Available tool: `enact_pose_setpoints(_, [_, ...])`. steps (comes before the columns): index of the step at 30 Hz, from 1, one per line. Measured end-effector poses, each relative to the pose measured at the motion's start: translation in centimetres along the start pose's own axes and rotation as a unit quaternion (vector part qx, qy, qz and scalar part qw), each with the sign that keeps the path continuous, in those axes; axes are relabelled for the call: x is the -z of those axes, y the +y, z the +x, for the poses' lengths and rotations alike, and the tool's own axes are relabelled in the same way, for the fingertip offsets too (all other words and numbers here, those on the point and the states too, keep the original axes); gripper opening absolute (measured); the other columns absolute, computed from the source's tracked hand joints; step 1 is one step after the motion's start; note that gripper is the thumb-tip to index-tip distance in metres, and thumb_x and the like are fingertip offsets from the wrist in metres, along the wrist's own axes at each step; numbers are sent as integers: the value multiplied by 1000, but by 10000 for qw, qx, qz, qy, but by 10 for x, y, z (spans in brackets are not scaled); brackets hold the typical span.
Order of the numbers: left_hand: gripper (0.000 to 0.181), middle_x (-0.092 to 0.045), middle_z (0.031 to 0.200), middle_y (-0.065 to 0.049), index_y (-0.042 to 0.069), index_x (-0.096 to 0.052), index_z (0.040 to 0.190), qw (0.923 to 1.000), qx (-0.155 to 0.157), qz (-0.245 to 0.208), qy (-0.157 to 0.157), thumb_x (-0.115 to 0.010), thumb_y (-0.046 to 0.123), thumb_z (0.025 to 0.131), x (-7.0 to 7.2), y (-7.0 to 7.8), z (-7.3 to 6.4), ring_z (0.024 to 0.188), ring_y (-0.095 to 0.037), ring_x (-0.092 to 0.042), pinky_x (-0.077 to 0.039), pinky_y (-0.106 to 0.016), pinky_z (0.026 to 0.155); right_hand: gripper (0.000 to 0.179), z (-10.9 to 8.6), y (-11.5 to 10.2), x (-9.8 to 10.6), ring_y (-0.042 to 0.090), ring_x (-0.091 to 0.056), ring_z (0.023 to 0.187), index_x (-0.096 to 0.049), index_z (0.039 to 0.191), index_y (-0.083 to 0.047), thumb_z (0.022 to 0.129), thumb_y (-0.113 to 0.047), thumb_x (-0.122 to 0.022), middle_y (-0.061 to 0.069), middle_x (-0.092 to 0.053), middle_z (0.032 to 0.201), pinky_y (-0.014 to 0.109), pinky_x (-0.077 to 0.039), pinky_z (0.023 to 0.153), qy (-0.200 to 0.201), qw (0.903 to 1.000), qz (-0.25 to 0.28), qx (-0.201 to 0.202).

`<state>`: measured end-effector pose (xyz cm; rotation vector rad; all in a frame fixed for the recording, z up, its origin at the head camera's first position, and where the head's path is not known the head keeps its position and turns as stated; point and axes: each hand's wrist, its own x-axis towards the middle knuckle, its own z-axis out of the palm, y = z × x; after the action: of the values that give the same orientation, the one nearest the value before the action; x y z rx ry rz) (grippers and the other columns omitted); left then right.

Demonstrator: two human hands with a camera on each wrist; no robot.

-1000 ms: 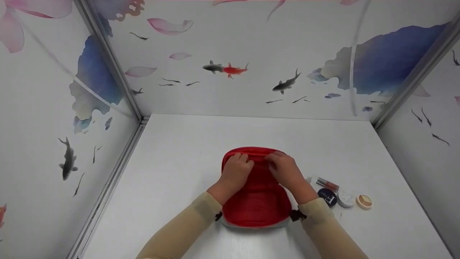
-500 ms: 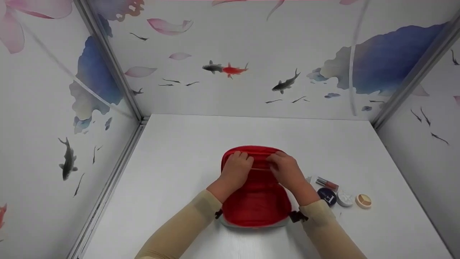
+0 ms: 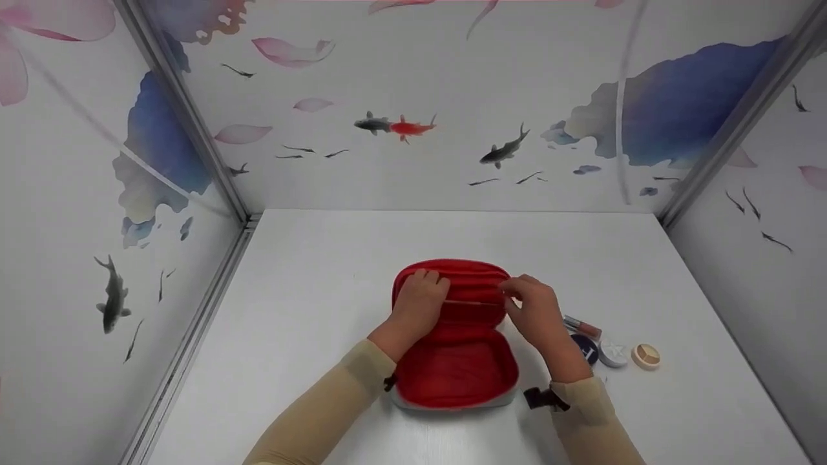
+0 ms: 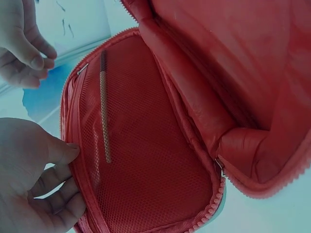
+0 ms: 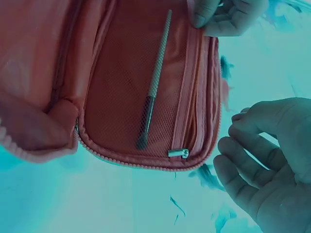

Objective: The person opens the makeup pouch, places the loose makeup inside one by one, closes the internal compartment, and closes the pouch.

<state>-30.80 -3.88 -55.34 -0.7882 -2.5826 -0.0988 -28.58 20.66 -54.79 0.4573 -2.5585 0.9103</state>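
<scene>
A red zippered cosmetic bag (image 3: 455, 374) lies unfolded on the table, its lid raised at the back. Inside the lid, a makeup brush (image 5: 155, 80) shows behind the mesh of a zipped pocket (image 4: 141, 121). My left hand (image 4: 34, 179) grips the lid's edge by the pocket, thumb on the inner side and fingers curled round. My right hand (image 5: 272, 160) is just off the lid's right corner, near the small metal zipper pull (image 5: 179, 153). Its fingers are loosely bent, and nothing is between them. In the head view, my left hand covers part of the lid.
Right of the bag lie a lip gloss tube (image 3: 583, 327), a dark round compact (image 3: 585, 349), a white round case (image 3: 613, 353) and a cream-coloured round palette (image 3: 646, 356). Patterned walls stand at the back (image 3: 439, 174) and both sides of the white table (image 3: 323, 258).
My right hand has come off the lid's middle and moved right, beyond its corner. My left hand stays on the lid. The head view has shifted slightly.
</scene>
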Motion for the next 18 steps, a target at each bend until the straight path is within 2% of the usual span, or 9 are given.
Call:
enact_pose_setpoints(6, [7, -71, 102, -8, 9, -72, 108, 10000, 13, -32, 3, -68, 9, 102, 1, 0, 1, 95, -22, -66, -60, -34, 86, 18, -14, 5, 10, 26, -71, 87, -79, 106, -4, 91, 5, -75, 13, -76, 94, 47, -61, 79, 197, 9978, -310, -543])
enact_pose_setpoints(12, [10, -71, 104, -8, 10, -73, 111, 9999, 111, -90, -80, -66, 10, 104, 2, -1, -1, 97, -22, -66, -60, -35, 87, 20, -27, 8, 23, 31, -69, 92, -78, 112, -4, 93, 1, -72, 15, -76, 99, 53, -59, 82, -144, 9913, -395, -1250])
enact_pose_setpoints(18, [7, -70, 103, -8, 10, -72, 109, 9999, 77, -115, -21, -67, 10, 103, 1, 1, -2, 97, -23, -65, -60, -35, 89, 20, -43, 16, 34, 32, -71, 96, -78, 114, -6, 95, -2, -71, 16, -76, 102, 56, -56, 83, -433, 9810, -515, -1821])
